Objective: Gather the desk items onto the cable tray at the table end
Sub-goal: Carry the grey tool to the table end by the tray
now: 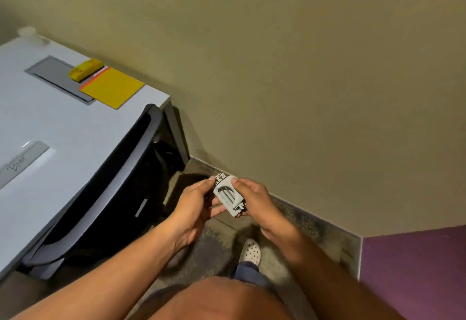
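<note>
- The room was a plain corner: an olive wall (277, 67), a patterned carpet (214, 249) below it, and a pale grey table (63, 128) running in from the left with a dark chair (121, 181) tucked under its near edge.
- At the table's far end a grey cable tray (50, 72) sat flush in the top, with a yellow block (84, 70) on its right part and a yellow notepad (112, 87) just beside it at the table's far right corner.
- The small grey device (229, 194) was off the table altogether, held over the carpet between both hands.
- The left hand (194, 206) gripped its left side, fingers curled around it with a fingertip at the top corner.
- The right hand (254, 198) pinched the right side, thumb laid on the upper face and fingers wrapped behind (their tips were hidden).
- To do this step well, I judged that the device should be passed into one hand with a firm hold, carried to the far end and set flat on the tray's bare left part, without knocking the block.
- A grey strip (22, 162) lay at the table's left edge.
</note>
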`<state>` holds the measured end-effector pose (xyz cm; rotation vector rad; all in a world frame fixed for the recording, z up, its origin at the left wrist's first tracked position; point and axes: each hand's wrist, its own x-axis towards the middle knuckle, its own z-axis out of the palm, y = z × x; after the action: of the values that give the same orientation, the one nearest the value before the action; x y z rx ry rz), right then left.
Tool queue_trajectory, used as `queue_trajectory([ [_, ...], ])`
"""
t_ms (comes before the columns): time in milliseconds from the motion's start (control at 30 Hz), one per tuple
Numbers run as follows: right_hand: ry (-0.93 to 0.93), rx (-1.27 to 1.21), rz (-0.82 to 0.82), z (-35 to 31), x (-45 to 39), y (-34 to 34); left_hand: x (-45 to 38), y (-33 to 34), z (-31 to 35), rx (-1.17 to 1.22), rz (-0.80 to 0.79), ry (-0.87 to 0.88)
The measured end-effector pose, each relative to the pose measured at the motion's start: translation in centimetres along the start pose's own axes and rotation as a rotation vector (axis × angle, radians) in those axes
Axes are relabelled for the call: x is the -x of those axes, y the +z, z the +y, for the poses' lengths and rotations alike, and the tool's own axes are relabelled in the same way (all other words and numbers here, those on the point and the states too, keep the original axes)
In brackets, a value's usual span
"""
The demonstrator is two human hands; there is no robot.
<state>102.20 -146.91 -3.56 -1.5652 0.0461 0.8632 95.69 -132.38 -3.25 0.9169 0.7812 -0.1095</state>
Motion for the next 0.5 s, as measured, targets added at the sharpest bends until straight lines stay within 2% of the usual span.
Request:
queue_trajectory([
  [233, -0.072, 0.019, -0.204, -9.6, -8.4, 0.7, -3.3, 3.1, 8.6, 0.059, 0.166, 0.228],
  [400, -0.061, 0.015, -0.321, -14.2, -13.9, 5.0, -5.8, 1.4, 13.8, 0.108, 0.283, 0.299],
  [500, -0.070, 0.066, -0.329, -16.4, -16.3, 8.3, -7.3, -0.8, 16.8, 0.142, 0.313, 0.333],
])
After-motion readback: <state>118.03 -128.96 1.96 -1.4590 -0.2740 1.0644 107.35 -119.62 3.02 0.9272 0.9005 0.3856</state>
